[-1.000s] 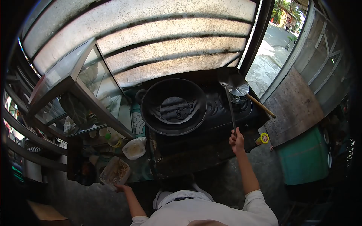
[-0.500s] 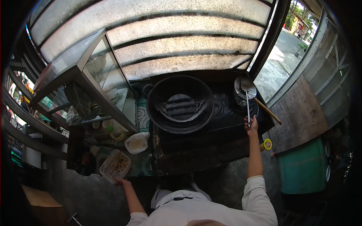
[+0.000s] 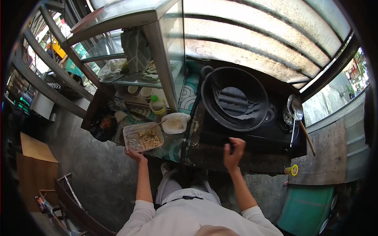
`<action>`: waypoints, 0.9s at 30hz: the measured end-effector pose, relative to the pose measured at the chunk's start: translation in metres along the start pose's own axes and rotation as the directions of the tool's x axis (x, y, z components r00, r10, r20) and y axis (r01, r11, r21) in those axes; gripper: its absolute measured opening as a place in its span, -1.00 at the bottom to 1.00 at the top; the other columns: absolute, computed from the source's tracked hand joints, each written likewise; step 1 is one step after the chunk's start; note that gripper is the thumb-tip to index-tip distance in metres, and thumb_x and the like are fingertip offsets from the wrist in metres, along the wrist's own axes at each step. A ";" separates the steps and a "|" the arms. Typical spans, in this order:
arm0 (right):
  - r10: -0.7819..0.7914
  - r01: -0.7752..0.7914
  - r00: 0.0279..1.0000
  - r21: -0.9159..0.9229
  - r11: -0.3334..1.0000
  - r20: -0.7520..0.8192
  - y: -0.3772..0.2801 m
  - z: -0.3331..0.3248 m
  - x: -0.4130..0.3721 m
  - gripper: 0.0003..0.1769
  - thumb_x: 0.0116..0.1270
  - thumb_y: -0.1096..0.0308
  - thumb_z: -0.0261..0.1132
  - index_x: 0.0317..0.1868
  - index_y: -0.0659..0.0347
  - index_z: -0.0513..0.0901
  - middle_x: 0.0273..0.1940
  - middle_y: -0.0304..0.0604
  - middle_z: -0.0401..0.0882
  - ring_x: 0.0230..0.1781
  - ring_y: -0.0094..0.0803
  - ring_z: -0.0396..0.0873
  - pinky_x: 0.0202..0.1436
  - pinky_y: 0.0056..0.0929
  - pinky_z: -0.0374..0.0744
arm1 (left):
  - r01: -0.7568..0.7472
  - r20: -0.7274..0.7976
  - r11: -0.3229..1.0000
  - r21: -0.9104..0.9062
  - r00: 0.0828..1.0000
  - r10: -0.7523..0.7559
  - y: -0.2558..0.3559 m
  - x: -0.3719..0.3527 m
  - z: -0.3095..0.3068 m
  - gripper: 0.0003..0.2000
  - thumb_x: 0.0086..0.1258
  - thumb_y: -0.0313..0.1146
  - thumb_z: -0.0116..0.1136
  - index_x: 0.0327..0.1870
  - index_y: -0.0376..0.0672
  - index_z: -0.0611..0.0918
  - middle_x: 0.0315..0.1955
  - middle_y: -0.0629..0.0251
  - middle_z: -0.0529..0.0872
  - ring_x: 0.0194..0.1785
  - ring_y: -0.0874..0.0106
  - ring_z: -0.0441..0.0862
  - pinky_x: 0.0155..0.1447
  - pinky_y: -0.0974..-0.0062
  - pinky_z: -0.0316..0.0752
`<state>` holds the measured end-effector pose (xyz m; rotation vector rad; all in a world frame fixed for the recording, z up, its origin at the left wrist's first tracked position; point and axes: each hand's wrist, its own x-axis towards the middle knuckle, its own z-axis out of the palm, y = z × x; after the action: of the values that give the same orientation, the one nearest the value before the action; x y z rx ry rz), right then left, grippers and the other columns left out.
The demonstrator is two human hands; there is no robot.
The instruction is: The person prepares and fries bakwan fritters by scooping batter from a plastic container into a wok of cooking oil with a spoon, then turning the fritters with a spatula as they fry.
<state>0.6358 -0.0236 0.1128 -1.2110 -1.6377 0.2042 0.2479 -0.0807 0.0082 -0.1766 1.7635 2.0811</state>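
Note:
My left hand grips the near left corner of a rectangular plastic container at the edge of the counter. Crumbly pale food lies in it, with a thin utensil leaning over its right rim. A smaller white tub stands beside it. My right hand hangs in front of the stove, its fingers curled but apart, with nothing between them. Behind that hand sits a large dark wok. Metal ladles rest over a pot on the right.
A glass cabinet rises at the back left, with a green-capped bottle by its base. A dark plastic bag lies at the counter's left end. A yellow-rimmed jar is at the stove's front right.
The view has swung left. My right hand has let go of the ladle handle and moved left to the front of the wok. My left hand still holds the container, whose food shows more clearly.

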 end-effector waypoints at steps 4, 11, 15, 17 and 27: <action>-0.216 0.222 0.825 0.053 0.974 0.523 -0.083 0.125 -0.012 -0.62 0.09 0.41 0.23 -0.02 0.09 0.53 -0.03 -0.10 0.42 0.04 -0.19 0.38 0.11 -0.10 0.27 | -0.103 0.123 0.990 0.092 0.988 0.091 0.005 0.029 -0.003 -0.53 0.37 -0.08 -0.13 0.25 -0.01 0.22 0.20 0.20 0.23 0.13 0.23 0.29 0.09 0.21 0.27; -0.172 0.482 0.708 -0.292 0.826 0.684 -0.088 0.293 -0.025 -0.72 0.12 0.34 0.24 -0.12 0.14 0.62 0.10 -0.14 0.39 0.19 -0.28 0.26 0.16 0.18 0.10 | 0.064 0.353 0.987 0.147 0.929 -0.112 0.032 0.100 0.002 -0.52 0.35 -0.10 -0.06 0.25 -0.05 0.27 0.14 0.20 0.31 0.24 0.28 0.25 0.19 0.29 0.21; -0.231 0.591 0.647 -0.286 0.754 0.726 -0.088 0.309 -0.025 -0.75 0.09 0.28 0.28 -0.20 0.16 0.63 0.05 -0.14 0.39 0.14 -0.27 0.31 0.15 0.09 0.10 | 0.105 0.522 0.983 0.150 0.836 -0.169 0.031 0.153 0.006 -0.41 0.32 -0.06 -0.01 0.34 -0.01 0.18 0.26 0.21 0.18 0.32 0.24 0.16 0.30 0.26 0.12; -0.197 0.571 0.626 -0.271 0.775 0.754 -0.105 0.314 -0.023 -0.73 0.08 0.31 0.28 -0.18 0.18 0.60 0.00 -0.11 0.41 0.03 -0.25 0.40 0.08 -0.03 0.21 | 0.158 0.567 0.980 0.116 0.800 -0.197 0.046 0.158 0.018 -0.37 0.32 -0.06 0.00 0.38 0.03 0.12 0.32 0.22 0.09 0.36 0.21 0.11 0.34 0.25 0.06; -0.050 0.381 0.522 -0.181 0.907 0.852 -0.174 0.346 -0.065 -0.61 0.13 0.49 0.07 0.02 0.29 0.45 -0.31 -0.04 0.51 -0.51 -0.16 0.59 -0.53 -0.29 0.54 | -0.045 0.787 0.995 -0.084 0.610 0.094 0.007 0.196 0.042 -0.44 0.28 -0.24 -0.12 0.34 -0.04 0.17 0.26 0.21 0.17 0.28 0.21 0.16 0.34 0.22 0.05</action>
<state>0.2518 -0.0152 0.0306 -1.2119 -2.7765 0.3851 0.0740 0.0025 -0.0464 0.7236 1.1466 1.8019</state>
